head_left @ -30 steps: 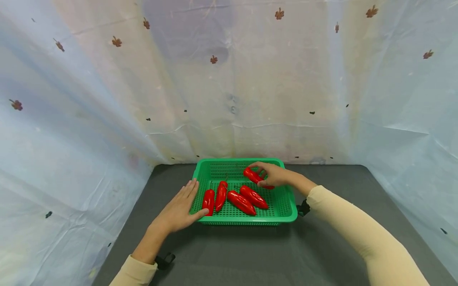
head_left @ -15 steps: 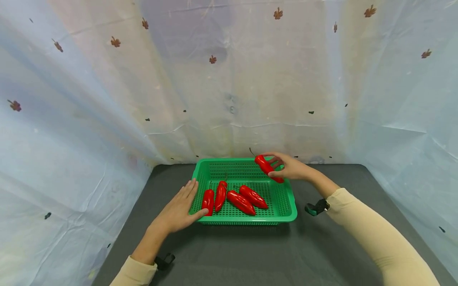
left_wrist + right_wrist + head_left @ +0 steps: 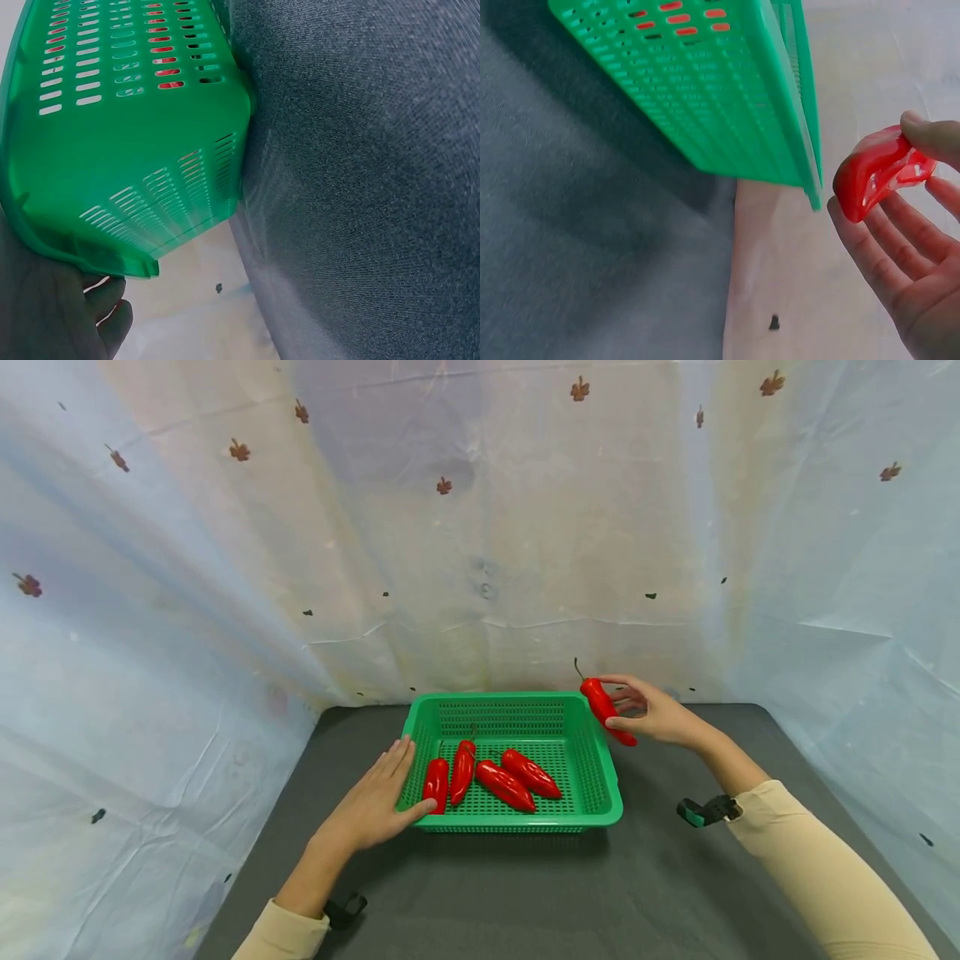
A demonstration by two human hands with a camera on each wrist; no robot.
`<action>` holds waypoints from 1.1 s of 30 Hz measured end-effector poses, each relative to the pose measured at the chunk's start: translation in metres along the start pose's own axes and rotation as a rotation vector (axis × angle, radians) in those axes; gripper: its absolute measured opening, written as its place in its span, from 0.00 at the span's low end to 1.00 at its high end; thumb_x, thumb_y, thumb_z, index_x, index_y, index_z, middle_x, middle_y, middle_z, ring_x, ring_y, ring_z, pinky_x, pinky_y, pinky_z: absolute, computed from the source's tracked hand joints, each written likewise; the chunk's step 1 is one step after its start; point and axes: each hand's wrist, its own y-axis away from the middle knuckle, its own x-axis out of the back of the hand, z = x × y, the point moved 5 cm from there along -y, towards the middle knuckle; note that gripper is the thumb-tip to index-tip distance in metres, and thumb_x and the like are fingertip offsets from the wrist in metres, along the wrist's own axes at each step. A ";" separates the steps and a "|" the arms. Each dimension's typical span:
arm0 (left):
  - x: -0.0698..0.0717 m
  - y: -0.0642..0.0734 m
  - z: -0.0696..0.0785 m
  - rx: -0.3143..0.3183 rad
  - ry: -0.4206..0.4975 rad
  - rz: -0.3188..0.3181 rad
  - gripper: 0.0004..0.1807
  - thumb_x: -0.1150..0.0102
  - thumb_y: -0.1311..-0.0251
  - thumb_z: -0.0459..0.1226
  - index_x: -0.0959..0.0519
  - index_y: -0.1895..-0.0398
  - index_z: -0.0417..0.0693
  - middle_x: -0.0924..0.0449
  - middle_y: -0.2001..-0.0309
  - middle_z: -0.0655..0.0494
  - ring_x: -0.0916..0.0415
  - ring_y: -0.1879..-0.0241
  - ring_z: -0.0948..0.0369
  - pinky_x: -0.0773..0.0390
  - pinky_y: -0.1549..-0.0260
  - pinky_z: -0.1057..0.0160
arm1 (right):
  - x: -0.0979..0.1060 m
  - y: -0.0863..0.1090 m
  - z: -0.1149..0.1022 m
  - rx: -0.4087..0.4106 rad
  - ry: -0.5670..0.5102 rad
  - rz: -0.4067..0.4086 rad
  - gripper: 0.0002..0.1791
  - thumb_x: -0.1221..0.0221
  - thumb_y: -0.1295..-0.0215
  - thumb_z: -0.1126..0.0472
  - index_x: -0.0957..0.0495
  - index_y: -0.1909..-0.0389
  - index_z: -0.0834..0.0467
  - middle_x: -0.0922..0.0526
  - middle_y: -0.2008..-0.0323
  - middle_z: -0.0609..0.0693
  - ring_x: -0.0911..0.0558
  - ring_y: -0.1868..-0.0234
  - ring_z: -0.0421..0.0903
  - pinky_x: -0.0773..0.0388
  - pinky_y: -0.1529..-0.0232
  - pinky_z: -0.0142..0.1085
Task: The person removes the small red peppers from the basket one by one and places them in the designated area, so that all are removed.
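Note:
A glossy red chili pepper (image 3: 602, 706) with a dark curved stem is pinched between the thumb and fingers of my right hand (image 3: 660, 714), raised over the right rim of the green basket. In the right wrist view the same red pepper (image 3: 877, 172) shows end-on, apart from the basket wall. My left hand (image 3: 371, 797) rests with straight fingers along the left rim of the green basket (image 3: 517, 820), its thumb over the near left corner. Inside lie several more red peppers (image 3: 506, 786), two upright at left and two slanting near the middle.
The basket stands on a table with a dark grey cloth (image 3: 510, 893). Behind it hangs a pale sheet (image 3: 525, 568) with small leaf prints, which also closes in both sides. A black strap (image 3: 708, 810) sits at the right wrist, another strap (image 3: 347, 910) at the left.
My right hand has lifted the pepper out of the basket's far right part and carried it right, to the right rim. The left hand and the other peppers have stayed put.

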 end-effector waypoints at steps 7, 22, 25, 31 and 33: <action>-0.001 0.000 0.000 0.000 0.004 -0.002 0.58 0.48 0.26 0.69 0.53 0.13 0.37 0.61 0.12 0.43 0.61 0.13 0.44 0.52 0.16 0.41 | 0.009 0.020 0.021 -0.067 -0.005 0.038 0.42 0.32 0.25 0.63 0.41 0.17 0.60 0.26 0.30 0.70 0.22 0.32 0.70 0.21 0.36 0.66; -0.002 0.000 -0.001 0.000 -0.020 0.002 0.59 0.47 0.27 0.69 0.54 0.13 0.37 0.61 0.12 0.43 0.60 0.13 0.44 0.52 0.16 0.42 | 0.004 0.049 0.088 -0.234 0.147 0.094 0.44 0.30 0.27 0.60 0.42 0.20 0.69 0.25 0.35 0.78 0.20 0.38 0.75 0.16 0.43 0.66; -0.002 0.000 -0.001 0.002 -0.022 0.004 0.60 0.47 0.28 0.70 0.54 0.12 0.38 0.60 0.12 0.43 0.60 0.13 0.45 0.52 0.16 0.42 | 0.001 0.054 0.098 -0.271 0.178 0.104 0.43 0.30 0.27 0.60 0.42 0.21 0.70 0.24 0.38 0.78 0.19 0.40 0.75 0.14 0.47 0.64; -0.003 -0.001 -0.003 0.013 -0.028 0.001 0.61 0.48 0.30 0.73 0.54 0.12 0.39 0.61 0.12 0.46 0.62 0.13 0.48 0.53 0.16 0.44 | -0.002 0.061 0.115 -0.340 0.204 0.105 0.43 0.30 0.27 0.59 0.41 0.22 0.71 0.23 0.40 0.78 0.17 0.42 0.73 0.13 0.49 0.61; -0.003 -0.001 -0.003 0.012 -0.027 0.000 0.61 0.48 0.30 0.73 0.54 0.12 0.39 0.62 0.12 0.46 0.62 0.13 0.48 0.53 0.16 0.44 | -0.003 0.063 0.118 -0.360 0.216 0.104 0.43 0.30 0.27 0.58 0.40 0.22 0.72 0.22 0.41 0.78 0.17 0.43 0.73 0.13 0.48 0.61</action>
